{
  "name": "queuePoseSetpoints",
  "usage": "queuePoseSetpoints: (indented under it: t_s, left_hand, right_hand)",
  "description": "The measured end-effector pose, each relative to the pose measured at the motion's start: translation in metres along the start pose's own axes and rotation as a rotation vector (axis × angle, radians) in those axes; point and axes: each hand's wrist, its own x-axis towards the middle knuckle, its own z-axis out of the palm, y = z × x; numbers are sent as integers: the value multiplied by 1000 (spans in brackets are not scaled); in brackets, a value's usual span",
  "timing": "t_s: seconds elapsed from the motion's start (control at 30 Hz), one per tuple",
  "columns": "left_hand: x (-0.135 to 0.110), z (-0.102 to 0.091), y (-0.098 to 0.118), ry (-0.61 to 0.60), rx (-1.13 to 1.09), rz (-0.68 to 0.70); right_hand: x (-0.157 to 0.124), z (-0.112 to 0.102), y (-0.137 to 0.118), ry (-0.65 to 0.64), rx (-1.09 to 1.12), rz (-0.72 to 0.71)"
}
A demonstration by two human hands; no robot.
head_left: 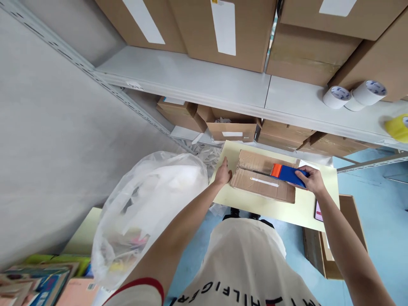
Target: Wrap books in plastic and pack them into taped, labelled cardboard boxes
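Observation:
A flat brown cardboard box (264,191) lies on the pale yellow table, with a white strip on its upper face and a ragged line across it. My left hand (223,173) is at the box's left end, fingers stretched out and not wrapped around anything. In my right hand (310,178) is a flat blue and orange object (290,175), gripped at its right end between thumb and fingers. Its orange end points left over the cardboard; what kind of thing it is I cannot make out.
Shelves (197,85) with cardboard boxes stand behind the table (306,208). Tape rolls (337,97) sit on the upper shelf. A phone (318,211) lies at the table's right edge, above an open carton (350,216). A large plastic bag (153,187) bulges at left.

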Motion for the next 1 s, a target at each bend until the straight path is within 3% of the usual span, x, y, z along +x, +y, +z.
queuePoseSetpoints:
  t_s: [0.1,0.2,0.27,0.37,0.5,0.63,0.83,1.0]
  left_hand:
    - [-3,-13,22,-21,182,214]
    - [7,-14,56,-271,578,630]
    - [17,-9,74,-367,745,714]
    - [26,-2,84,-394,834,688]
    - [26,-3,82,-381,842,666]
    - [24,-5,82,-394,873,650]
    - [29,-2,78,-413,891,607]
    - [24,1,78,-423,935,602]
  right_hand:
    - [1,-1,1,-15,20,10]
    - [3,-3,1,-33,25,8]
    - [4,-5,1,-53,17,1]
    - [4,-5,0,-71,-13,-22]
    - [6,-9,-5,-90,-90,-70]
    - [3,-35,-1,-130,-149,-88]
    - [-10,-87,59,-184,-211,23]
    - [-8,-75,98,-191,-148,55]
